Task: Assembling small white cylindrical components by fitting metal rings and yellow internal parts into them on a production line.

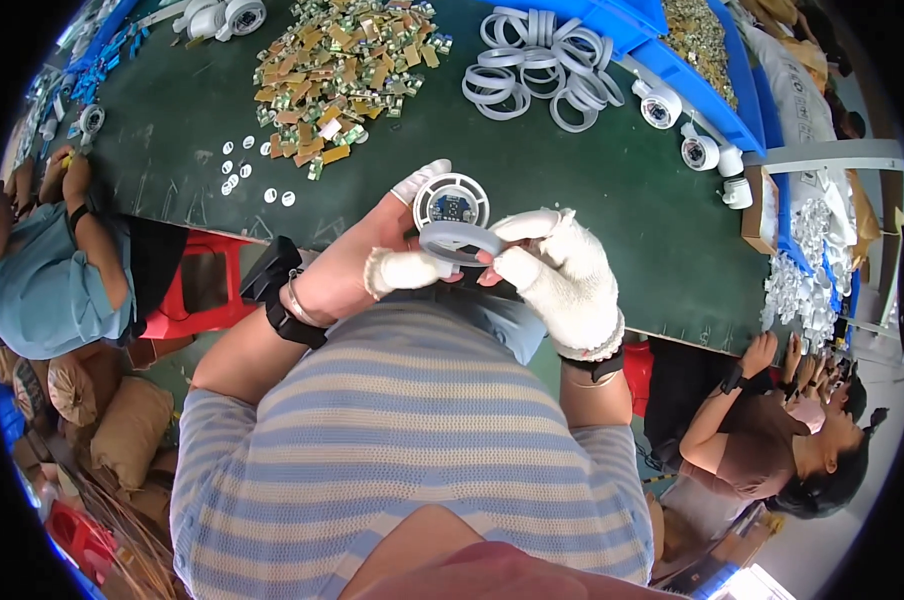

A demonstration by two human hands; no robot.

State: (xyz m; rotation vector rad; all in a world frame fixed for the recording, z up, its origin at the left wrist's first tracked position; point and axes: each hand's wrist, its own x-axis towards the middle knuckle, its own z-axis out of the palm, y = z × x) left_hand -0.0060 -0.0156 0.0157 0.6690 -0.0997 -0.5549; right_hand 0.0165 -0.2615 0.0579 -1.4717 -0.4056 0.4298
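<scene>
My left hand (357,245), with white cloth covers on its thumb and a finger, is closed round a round white housing (482,197). Inside the housing's open face a small blue circuit board (453,207) shows. My right hand (570,280), in a white knit glove with bare fingertips, pinches the right side of a grey plastic ring (460,230). The ring is tilted and overlaps the housing's near edge. Whether the two touch I cannot tell. My left thumb lies close under the ring.
On the green table (392,145) lie a heap of small circuit boards (347,60), several grey rings (542,65) and white discs (240,175). White housings (699,150) stand by a blue bin (697,100) at the right. Other people (57,270) sit on both sides.
</scene>
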